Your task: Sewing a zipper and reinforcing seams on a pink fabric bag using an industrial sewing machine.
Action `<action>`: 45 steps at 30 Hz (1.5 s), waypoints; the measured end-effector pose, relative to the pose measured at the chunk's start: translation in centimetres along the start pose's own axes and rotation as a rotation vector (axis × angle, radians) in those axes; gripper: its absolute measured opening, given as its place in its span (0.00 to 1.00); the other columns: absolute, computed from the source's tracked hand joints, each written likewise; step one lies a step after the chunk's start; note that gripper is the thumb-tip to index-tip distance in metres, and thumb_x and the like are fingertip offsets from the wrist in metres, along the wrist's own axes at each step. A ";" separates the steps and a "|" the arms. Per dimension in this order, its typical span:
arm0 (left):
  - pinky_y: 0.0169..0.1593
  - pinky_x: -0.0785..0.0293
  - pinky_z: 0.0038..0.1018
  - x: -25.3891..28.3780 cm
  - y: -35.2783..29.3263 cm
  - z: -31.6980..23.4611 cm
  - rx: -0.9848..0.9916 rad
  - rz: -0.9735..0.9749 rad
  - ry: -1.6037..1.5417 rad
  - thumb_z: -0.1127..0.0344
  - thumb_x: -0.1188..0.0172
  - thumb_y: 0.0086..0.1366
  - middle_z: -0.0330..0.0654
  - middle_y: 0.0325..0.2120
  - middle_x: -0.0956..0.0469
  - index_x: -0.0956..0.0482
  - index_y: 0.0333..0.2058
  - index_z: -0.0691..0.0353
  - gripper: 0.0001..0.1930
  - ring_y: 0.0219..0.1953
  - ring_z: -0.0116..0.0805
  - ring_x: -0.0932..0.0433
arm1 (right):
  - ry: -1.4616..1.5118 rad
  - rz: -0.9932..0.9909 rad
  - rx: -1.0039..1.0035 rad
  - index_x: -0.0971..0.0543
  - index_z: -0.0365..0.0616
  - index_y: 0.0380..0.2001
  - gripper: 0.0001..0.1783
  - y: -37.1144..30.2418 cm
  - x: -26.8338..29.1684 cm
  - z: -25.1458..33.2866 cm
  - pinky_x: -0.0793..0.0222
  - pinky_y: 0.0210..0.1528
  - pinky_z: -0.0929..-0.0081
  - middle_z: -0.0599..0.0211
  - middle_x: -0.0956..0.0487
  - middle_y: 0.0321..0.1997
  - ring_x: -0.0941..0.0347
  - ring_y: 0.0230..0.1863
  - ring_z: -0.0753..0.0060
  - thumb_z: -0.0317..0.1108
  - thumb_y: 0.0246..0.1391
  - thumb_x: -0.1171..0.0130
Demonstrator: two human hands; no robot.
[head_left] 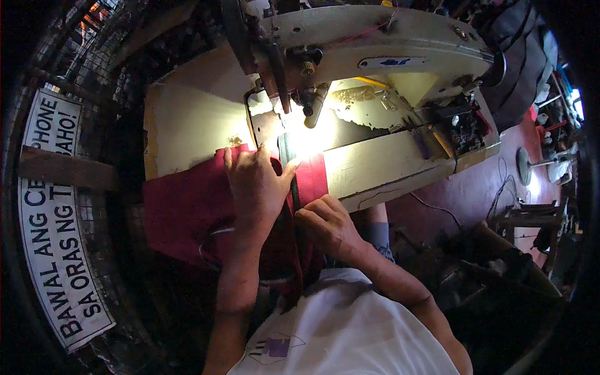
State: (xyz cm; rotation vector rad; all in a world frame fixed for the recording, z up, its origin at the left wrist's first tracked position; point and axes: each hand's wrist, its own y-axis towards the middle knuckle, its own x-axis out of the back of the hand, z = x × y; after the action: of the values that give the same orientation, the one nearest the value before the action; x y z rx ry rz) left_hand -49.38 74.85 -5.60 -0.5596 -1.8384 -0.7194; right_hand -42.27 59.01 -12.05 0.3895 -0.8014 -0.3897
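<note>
Glare washes out the needle area of the sewing machine [400, 37]; the red cloth [181, 200] drops past the sewing table's [194, 106] front edge into shadow. The left hand [257, 184] spreads over it; the right hand [332, 228] curls tight on it. At the right end, a dark tray [464, 149] holds indistinct small items [461, 122].

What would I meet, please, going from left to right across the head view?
White sign with black lettering → left hand, spread on the red cloth → right hand → yellow stick-like tool → dark grey fabric at the upper right.
</note>
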 end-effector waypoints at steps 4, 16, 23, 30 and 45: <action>0.65 0.44 0.52 0.7 -0.3 -1.2 -0.259 -0.240 0.162 0.72 0.41 0.56 0.47 0.33 0.27 0.24 0.37 0.64 0.09 0.45 0.46 0.25 | 0.007 -0.011 0.023 0.26 0.43 0.41 0.20 -0.2 -0.1 -0.3 0.33 0.41 0.63 0.63 0.28 0.37 0.32 0.36 0.58 0.27 0.40 0.39; 0.66 0.48 0.57 -1.9 -1.6 -2.6 -0.110 -0.114 0.431 0.56 0.37 0.54 0.44 0.28 0.27 0.22 0.27 0.63 0.14 0.41 0.42 0.29 | 0.019 -0.074 0.046 0.25 0.40 0.39 0.19 -0.8 -0.8 -0.9 0.33 0.41 0.63 0.61 0.29 0.36 0.32 0.36 0.57 0.27 0.38 0.38; 0.65 0.50 0.61 -3.8 -2.5 -1.6 -0.057 -0.264 0.071 0.62 0.35 0.57 0.44 0.33 0.25 0.25 0.29 0.59 0.09 0.49 0.44 0.29 | 0.124 -0.128 0.060 0.27 0.40 0.53 0.29 -0.9 0.9 -0.7 0.33 0.54 0.59 0.57 0.26 0.49 0.29 0.51 0.50 0.33 0.46 0.34; 0.56 0.32 0.42 -2.0 -7.8 1.7 -0.007 -0.493 -0.392 0.70 0.40 0.64 0.48 0.40 0.22 0.24 0.38 0.65 0.07 0.46 0.49 0.25 | 0.098 0.236 0.016 0.36 0.41 0.63 0.49 3.1 2.5 -1.2 0.43 0.66 0.52 0.46 0.32 0.63 0.37 0.66 0.46 0.50 0.40 0.27; 0.59 0.38 0.43 9.7 6.2 7.9 -0.718 0.280 0.153 0.66 0.40 0.59 0.47 0.34 0.23 0.22 0.35 0.62 0.07 0.45 0.47 0.26 | 1.143 -0.185 -0.309 0.42 0.36 0.64 0.29 13.8 -16.9 12.1 0.33 0.57 0.60 0.48 0.26 0.55 0.29 0.55 0.48 0.44 0.69 0.55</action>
State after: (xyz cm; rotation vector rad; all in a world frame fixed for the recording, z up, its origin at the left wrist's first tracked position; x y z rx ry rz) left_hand -53.85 85.29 2.56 -1.1605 -1.2902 -1.1924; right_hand -59.47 76.69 -8.17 0.3263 0.4088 -0.3801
